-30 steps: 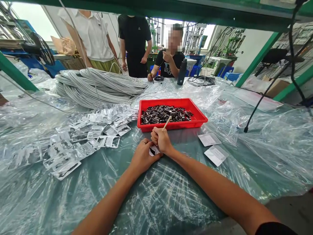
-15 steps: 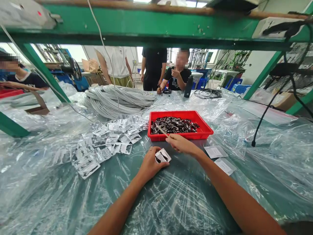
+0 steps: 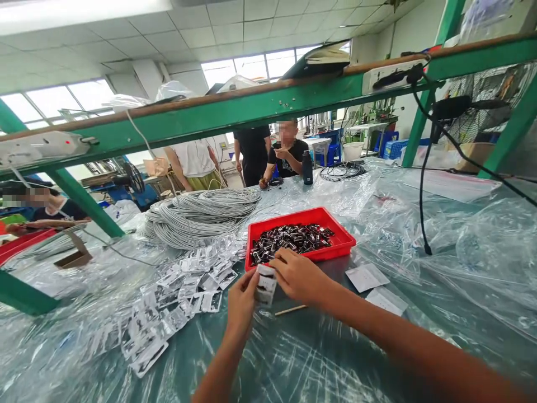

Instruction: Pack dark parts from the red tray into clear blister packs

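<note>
Taking the card in hand as the dial's centre, with twelve pointing away from the person, the left hand (image 3: 242, 301) sits at eight o'clock, pinching the small white rectangular card with dark markings or pieces (image 3: 265, 286) between thumb and fingers. The right hand (image 3: 300, 280), at three o'clock, has its curled fingers at the card's upper edge; whether they grip it or only touch it, I cannot tell. The card is tilted up just short of the red shallow plastic tray (image 3: 342, 250), probably so that its face can be seen while the left hand steadies it. The tray lies at one o'clock, its walls keeping the heap of small dark shiny pieces (image 3: 289, 242) together within easy reach. The thin pale wooden stick (image 3: 291, 309) lies at four o'clock on the green worktop (image 3: 180, 358), which leaves the right fingers free for the card. Two flat white cards (image 3: 367, 277) lie apart at three o'clock, while clear packets with white cards (image 3: 188, 286) spread around nine, a separation that likely stops the groups mixing. A grey coiled cable (image 3: 201, 218) rests beyond, between ten and eleven.
</note>
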Action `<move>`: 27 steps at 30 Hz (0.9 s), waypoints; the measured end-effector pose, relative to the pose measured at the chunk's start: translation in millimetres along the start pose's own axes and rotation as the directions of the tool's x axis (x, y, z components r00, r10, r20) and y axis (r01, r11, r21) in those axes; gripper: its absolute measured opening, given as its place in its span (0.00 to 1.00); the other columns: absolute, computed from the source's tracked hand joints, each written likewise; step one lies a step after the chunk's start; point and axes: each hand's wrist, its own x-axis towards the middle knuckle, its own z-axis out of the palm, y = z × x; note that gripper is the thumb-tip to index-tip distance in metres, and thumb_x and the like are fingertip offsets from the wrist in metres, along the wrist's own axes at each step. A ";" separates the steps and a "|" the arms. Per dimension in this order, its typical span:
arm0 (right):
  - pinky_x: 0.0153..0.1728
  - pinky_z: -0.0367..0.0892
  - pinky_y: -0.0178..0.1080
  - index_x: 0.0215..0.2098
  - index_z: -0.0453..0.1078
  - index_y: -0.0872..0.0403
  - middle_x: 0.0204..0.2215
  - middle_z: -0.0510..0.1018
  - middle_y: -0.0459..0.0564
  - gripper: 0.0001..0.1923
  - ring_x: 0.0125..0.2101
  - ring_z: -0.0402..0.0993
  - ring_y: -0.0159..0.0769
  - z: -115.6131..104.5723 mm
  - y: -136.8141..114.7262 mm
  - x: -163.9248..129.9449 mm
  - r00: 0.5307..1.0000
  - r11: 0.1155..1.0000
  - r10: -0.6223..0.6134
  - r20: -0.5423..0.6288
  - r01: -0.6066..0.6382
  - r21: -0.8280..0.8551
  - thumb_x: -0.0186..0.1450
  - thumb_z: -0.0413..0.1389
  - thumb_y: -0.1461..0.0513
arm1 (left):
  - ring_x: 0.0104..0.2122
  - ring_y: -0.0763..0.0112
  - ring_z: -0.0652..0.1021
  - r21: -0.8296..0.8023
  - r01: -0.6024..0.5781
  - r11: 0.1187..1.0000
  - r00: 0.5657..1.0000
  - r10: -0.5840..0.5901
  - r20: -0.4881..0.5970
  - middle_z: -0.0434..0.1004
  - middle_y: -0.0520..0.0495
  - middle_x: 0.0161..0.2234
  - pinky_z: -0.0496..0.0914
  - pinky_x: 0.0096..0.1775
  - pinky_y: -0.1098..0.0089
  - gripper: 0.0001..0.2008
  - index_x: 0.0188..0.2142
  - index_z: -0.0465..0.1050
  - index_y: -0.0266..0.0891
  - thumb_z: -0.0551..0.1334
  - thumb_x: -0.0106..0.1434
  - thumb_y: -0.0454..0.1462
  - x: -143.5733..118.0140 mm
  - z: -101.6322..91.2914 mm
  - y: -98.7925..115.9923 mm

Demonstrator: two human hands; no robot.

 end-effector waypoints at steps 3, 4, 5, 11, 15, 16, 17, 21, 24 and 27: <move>0.51 0.65 0.49 0.46 0.73 0.61 0.44 0.77 0.64 0.13 0.47 0.70 0.49 12.3 4.1 31.8 0.994 0.997 0.076 -0.083 -0.077 -0.005 0.69 0.50 0.65 | 0.37 0.64 0.79 -0.058 -0.145 0.988 0.983 0.137 -0.126 0.83 0.45 0.36 0.72 0.40 0.67 0.24 0.39 0.80 0.37 0.70 0.48 0.51 31.8 24.7 19.9; 0.52 0.64 0.50 0.48 0.73 0.62 0.46 0.76 0.65 0.14 0.48 0.70 0.50 18.2 8.7 40.9 0.986 0.992 0.125 -0.112 -0.122 0.028 0.69 0.50 0.65 | 0.37 0.64 0.79 -0.070 -0.183 0.981 0.973 0.170 -0.157 0.83 0.44 0.36 0.72 0.41 0.67 0.24 0.38 0.80 0.36 0.70 0.48 0.51 43.4 33.6 25.0; 0.53 0.64 0.50 0.50 0.72 0.63 0.48 0.76 0.66 0.16 0.50 0.70 0.50 24.0 14.8 48.7 0.974 0.982 0.179 -0.142 -0.168 0.082 0.70 0.49 0.64 | 0.37 0.63 0.79 -0.079 -0.212 0.974 0.965 0.196 -0.173 0.83 0.43 0.36 0.72 0.42 0.66 0.24 0.37 0.80 0.35 0.70 0.48 0.51 54.6 41.9 29.0; 0.42 0.67 0.41 0.41 0.74 0.57 0.36 0.81 0.57 0.12 0.37 0.77 0.43 41.1 67.1 64.7 0.863 0.807 0.459 -0.208 -0.307 0.505 0.69 0.55 0.57 | 0.31 0.67 0.79 -0.057 -0.256 0.965 0.967 0.256 0.005 0.82 0.46 0.31 0.73 0.34 0.69 0.19 0.34 0.79 0.36 0.70 0.48 0.48 97.3 68.1 33.6; 0.35 0.66 0.37 0.30 0.74 0.55 0.26 0.80 0.49 0.08 0.28 0.75 0.37 39.0 93.8 60.2 0.866 0.730 0.476 -0.152 -0.293 0.618 0.66 0.58 0.59 | 0.28 0.68 0.78 -0.029 -0.223 0.974 0.957 0.224 0.183 0.82 0.45 0.31 0.71 0.30 0.71 0.20 0.33 0.79 0.36 0.71 0.47 0.49 108.6 59.5 29.9; 0.35 0.66 0.36 0.30 0.74 0.55 0.26 0.80 0.49 0.07 0.28 0.75 0.36 37.9 98.4 59.5 0.880 0.718 0.462 -0.111 -0.298 0.630 0.66 0.57 0.62 | 0.27 0.68 0.77 -0.007 -0.214 0.977 0.958 0.211 0.192 0.81 0.45 0.30 0.71 0.29 0.71 0.20 0.34 0.79 0.36 0.71 0.47 0.49 111.4 55.7 27.6; 0.35 0.67 0.36 0.31 0.75 0.55 0.27 0.81 0.49 0.07 0.28 0.75 0.36 36.6 102.2 59.1 0.889 0.708 0.452 -0.071 -0.310 0.635 0.65 0.56 0.65 | 0.27 0.69 0.77 0.014 -0.205 0.979 0.964 0.199 0.174 0.81 0.45 0.30 0.70 0.28 0.71 0.21 0.34 0.79 0.36 0.70 0.47 0.50 114.3 52.0 24.7; 0.45 0.69 0.40 0.38 0.77 0.57 0.37 0.81 0.54 0.14 0.39 0.77 0.40 32.7 105.8 59.5 0.870 0.798 0.471 -0.145 -0.350 0.490 0.61 0.50 0.73 | 0.26 0.71 0.75 0.012 -0.146 0.989 0.986 0.146 -0.074 0.79 0.48 0.29 0.68 0.27 0.72 0.23 0.38 0.78 0.35 0.68 0.49 0.49 125.0 45.5 10.0; 0.50 0.67 0.43 0.45 0.75 0.58 0.43 0.79 0.58 0.16 0.46 0.74 0.43 35.8 93.5 60.1 0.892 0.909 0.370 -0.259 -0.290 0.300 0.63 0.50 0.71 | 0.27 0.72 0.75 -0.077 -0.101 0.992 0.991 0.093 -0.099 0.78 0.50 0.29 0.68 0.30 0.72 0.22 0.42 0.77 0.35 0.68 0.48 0.43 126.5 52.0 3.6; 0.51 0.67 0.45 0.49 0.74 0.60 0.47 0.77 0.61 0.16 0.48 0.72 0.46 45.7 76.1 59.6 0.935 0.947 0.304 -0.182 -0.277 0.162 0.65 0.51 0.69 | 0.28 0.73 0.75 -0.167 -0.095 0.981 0.995 0.095 -0.008 0.76 0.52 0.27 0.67 0.32 0.73 0.24 0.47 0.75 0.35 0.67 0.49 0.40 121.9 61.4 2.5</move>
